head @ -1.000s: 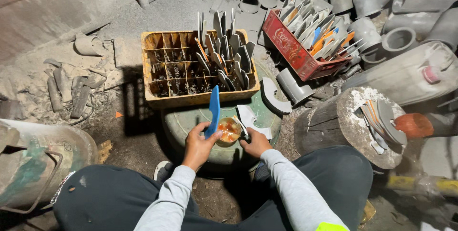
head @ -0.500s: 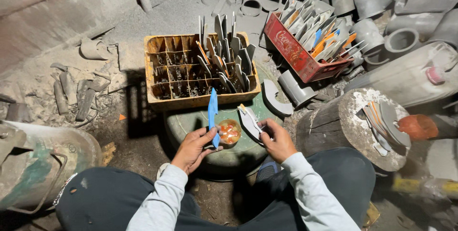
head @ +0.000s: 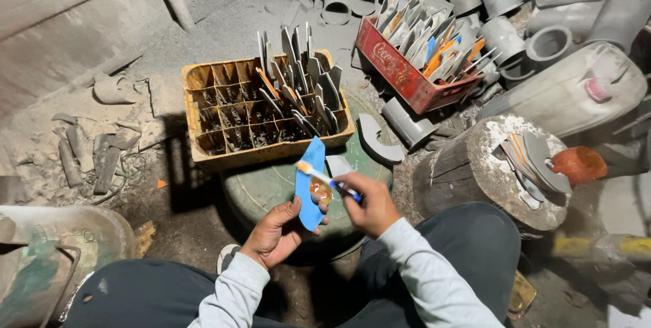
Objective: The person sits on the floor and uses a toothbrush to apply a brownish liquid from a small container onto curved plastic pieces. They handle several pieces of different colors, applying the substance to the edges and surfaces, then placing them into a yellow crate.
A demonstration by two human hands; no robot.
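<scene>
Blue plastic blade-shaped piece (head: 310,186) stands nearly upright in the left hand (head: 277,233), fingers curled closed around its lower edge, over a green round drum lid (head: 271,189). Right hand (head: 369,202), just beside it, is pinched shut on a small toothbrush-like brush (head: 325,180) whose tip touches the piece's face. Behind: yellow crate (head: 261,152) of grey cut pieces, red crate (head: 400,74), wooden stump (head: 475,172).
</scene>
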